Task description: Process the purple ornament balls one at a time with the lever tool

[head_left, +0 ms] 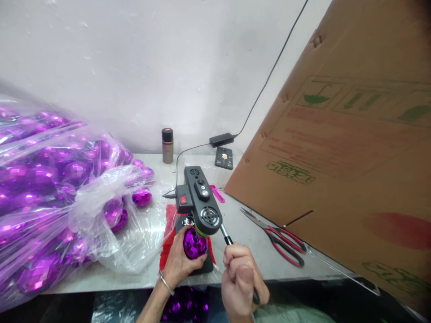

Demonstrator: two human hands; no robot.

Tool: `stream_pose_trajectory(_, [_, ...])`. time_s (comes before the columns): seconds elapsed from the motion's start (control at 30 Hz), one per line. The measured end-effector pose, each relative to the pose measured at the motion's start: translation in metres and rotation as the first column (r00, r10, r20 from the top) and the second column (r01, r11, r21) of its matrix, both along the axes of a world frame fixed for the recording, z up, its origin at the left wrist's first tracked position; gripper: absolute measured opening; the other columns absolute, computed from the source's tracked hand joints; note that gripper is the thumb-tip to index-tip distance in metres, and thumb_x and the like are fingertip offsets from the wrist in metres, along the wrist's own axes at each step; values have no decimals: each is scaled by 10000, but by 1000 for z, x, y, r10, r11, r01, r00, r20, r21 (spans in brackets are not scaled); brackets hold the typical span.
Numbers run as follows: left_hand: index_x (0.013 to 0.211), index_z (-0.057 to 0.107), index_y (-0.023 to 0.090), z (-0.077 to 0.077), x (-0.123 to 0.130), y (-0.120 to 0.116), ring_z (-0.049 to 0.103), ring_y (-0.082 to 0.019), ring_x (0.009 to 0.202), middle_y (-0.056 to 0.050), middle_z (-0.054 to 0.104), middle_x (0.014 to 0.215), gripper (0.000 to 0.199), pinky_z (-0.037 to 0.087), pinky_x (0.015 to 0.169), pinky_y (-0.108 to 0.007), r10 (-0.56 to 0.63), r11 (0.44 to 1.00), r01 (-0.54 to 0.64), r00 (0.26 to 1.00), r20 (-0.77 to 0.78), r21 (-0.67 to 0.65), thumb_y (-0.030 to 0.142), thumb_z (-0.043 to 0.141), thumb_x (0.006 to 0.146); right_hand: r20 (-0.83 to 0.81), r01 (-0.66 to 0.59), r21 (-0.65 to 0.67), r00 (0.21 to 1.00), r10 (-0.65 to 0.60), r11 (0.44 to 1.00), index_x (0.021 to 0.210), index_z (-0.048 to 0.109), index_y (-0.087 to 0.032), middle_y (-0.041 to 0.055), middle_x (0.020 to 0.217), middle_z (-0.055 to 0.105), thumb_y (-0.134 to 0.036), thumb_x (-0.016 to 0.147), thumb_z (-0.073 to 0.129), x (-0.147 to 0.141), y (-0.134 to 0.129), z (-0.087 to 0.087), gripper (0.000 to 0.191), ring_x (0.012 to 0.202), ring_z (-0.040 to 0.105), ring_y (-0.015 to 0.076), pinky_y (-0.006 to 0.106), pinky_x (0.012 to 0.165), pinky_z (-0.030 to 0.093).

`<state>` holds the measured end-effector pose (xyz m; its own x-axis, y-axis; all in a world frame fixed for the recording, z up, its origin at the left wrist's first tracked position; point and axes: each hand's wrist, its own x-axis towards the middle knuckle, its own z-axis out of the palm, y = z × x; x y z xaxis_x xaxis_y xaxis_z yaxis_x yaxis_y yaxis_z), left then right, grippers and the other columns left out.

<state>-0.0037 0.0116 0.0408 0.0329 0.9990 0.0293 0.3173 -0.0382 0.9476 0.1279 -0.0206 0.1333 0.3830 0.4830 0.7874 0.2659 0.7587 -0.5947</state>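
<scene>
A shiny purple ball ornament [195, 243] sits in my left hand [182, 258], its fingers curled round the side and thumb across the near edge. The ball is under the head of a small black bench machine [203, 202] that looks like a mini drill press, with vents on top and a red switch. Any tool under the head is hidden. My right hand [243, 280] is closed round the black grip of the machine's lever [226, 234], which slants down toward me. Beneath the machine's base lies a red cloth [167, 231].
A large clear bag [101, 224] of purple balls fills the left side, with a loose purple ball [142, 197] beside it. Scissors [279, 240] lie to the right by a big cardboard box [336, 148]. At the back are a bottle [167, 146], a power adapter [222, 139] and a dark flat case [224, 158].
</scene>
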Motion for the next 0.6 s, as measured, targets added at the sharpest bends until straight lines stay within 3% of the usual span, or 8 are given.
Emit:
stream_pose_trajectory(0.3, [1410,642,187,-7,1,2,767,-426,1228,-172,787,1305,850,610,1135,-653,19,1000,-19,1000,7,18,397,914,633,-22,53,35,998,-53,998,643,429,-227,-62,585,413,-292,1186,490,-10,5,23,550,512,487,108,265,500,351])
stream_pose_trajectory(0.6, [1428,628,165,-5,1,3,748,-440,1296,-196,776,1360,859,583,1184,-651,-4,1000,4,1000,18,16,393,902,646,-17,77,53,997,-76,996,651,432,-228,-62,596,432,-293,1191,461,-9,8,8,544,516,482,109,266,519,369])
